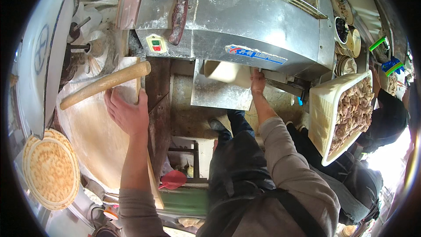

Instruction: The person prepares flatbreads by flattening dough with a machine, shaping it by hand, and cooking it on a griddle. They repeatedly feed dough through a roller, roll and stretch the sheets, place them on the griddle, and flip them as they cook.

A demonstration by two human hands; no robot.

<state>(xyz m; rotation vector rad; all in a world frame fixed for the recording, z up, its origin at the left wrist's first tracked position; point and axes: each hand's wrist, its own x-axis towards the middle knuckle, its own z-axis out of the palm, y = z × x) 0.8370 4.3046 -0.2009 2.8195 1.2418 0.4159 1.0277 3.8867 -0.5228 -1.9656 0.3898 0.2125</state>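
My left hand [126, 113] rests on a floured wooden board [98, 141] with thumb and fingers apart. Just beyond its fingertips a wooden rolling pin [105, 85] lies at a slant on the board. My right hand [257, 82] is curled under the front edge of a steel dough sheeter [260, 23], close to a small metal part; whether it grips that part is hidden. To the left of this hand, a pale sheet of dough [228, 72] lies on the machine's metal outlet tray [220, 95].
A cleaver [180, 18] lies on the sheeter above its switch [156, 43]. At right stands a white plastic crate [320, 112] of raw meat pieces [353, 112], near bent-over people [352, 184]. Browned flatbreads [51, 169] sit at far left. A red scoop [173, 179] is below.
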